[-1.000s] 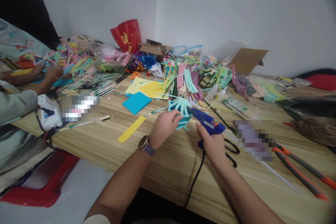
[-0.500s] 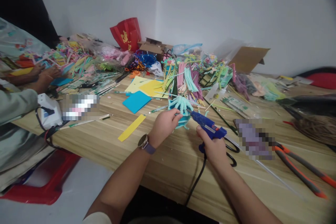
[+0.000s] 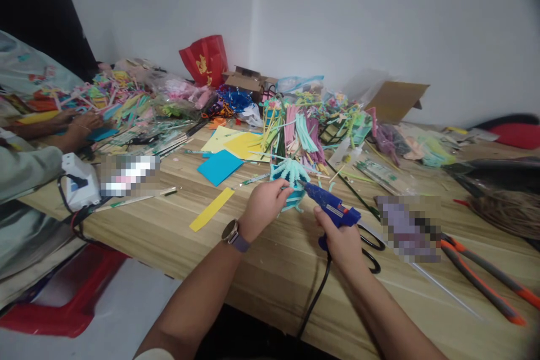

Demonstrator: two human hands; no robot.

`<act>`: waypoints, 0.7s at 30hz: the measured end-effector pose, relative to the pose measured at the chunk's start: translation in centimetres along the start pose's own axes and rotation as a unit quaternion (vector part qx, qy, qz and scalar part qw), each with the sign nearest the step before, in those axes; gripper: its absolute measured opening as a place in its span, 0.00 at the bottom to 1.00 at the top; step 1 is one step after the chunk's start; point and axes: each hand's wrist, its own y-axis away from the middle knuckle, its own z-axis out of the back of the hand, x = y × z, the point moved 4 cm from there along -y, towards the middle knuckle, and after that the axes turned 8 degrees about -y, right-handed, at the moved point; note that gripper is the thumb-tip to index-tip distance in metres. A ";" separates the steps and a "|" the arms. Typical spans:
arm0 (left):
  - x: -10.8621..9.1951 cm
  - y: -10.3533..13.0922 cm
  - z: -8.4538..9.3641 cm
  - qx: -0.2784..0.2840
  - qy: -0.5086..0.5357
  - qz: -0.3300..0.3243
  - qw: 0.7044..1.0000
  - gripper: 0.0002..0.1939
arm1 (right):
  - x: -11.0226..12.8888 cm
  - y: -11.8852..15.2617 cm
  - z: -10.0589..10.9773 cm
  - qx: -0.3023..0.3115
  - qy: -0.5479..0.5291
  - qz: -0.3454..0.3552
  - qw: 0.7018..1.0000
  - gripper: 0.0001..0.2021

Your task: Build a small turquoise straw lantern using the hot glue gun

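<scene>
My right hand (image 3: 343,239) is wrapped round the handle of a blue hot glue gun (image 3: 331,203), thumb along its side. The nozzle points left at a small turquoise craft piece (image 3: 295,202) topped with mint-green fuzzy strips fanning outward; whether the tip touches it I cannot tell. At the near left side of that piece, my left hand (image 3: 265,205) has its fingers pinched against it and partly covers it. A black cord (image 3: 317,298) hangs from the gun's handle. Black scissor handles (image 3: 371,250) lie just right of my right hand, partly hidden.
Orange-grey pliers (image 3: 481,278) lie at the right. Yellow strip (image 3: 212,209) and blue paper (image 3: 220,167) lie left of my hands. Bundled fuzzy stems (image 3: 306,129) crowd the back, near small bottles (image 3: 346,152). A white power strip (image 3: 80,183) sits near a co-worker's hands (image 3: 84,126).
The glue gun has shifted slightly left, its nozzle still at the strips. My left hand stays on the piece. The co-worker's hands have moved a little to the right.
</scene>
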 end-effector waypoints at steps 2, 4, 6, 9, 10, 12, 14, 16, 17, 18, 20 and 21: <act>0.0 0.0 0.0 0.000 0.000 -0.001 1.000 0.11 | 0.0 0.0 0.0 -0.003 0.011 -0.008 1.000 0.17; 0.0 0.0 0.0 0.001 0.001 0.003 1.000 0.11 | 0.0 0.0 0.0 -0.003 0.019 -0.016 1.000 0.18; -0.1 0.0 0.1 0.003 0.002 0.007 1.000 0.11 | 0.0 0.0 0.0 -0.003 0.022 -0.018 1.000 0.18; 0.0 0.0 0.0 0.008 0.003 0.008 1.000 0.11 | 0.2 0.0 0.0 0.002 0.021 -0.011 1.000 0.17; 0.0 0.0 0.0 0.009 0.002 0.007 1.000 0.12 | 0.2 0.0 0.0 0.004 0.023 -0.009 1.000 0.17; 0.1 0.0 0.0 0.008 0.002 0.007 1.000 0.12 | 0.3 0.0 0.0 0.004 0.026 -0.010 1.000 0.17; 0.1 0.1 -0.1 0.006 0.002 0.008 1.000 0.12 | 0.5 0.1 0.1 0.001 0.028 -0.006 1.000 0.17; 0.1 0.1 -0.1 0.007 0.002 0.009 1.000 0.12 | 0.7 0.1 0.1 -0.001 0.027 0.001 1.000 0.16; 0.1 0.1 -0.1 0.008 0.001 0.009 1.000 0.12 | 0.7 0.1 0.1 -0.001 0.026 0.003 1.000 0.16; 0.1 0.1 -0.1 0.009 0.000 0.008 1.000 0.12 | 0.7 0.2 0.1 -0.001 0.027 0.001 1.000 0.16; 0.1 0.1 -0.1 0.009 -0.002 0.008 1.000 0.12 | 0.6 0.2 0.1 -0.005 0.034 -0.008 0.999 0.17; 0.1 0.1 -0.1 0.009 -0.003 0.009 1.000 0.12 | 0.5 0.3 0.2 -0.008 0.038 -0.012 0.999 0.17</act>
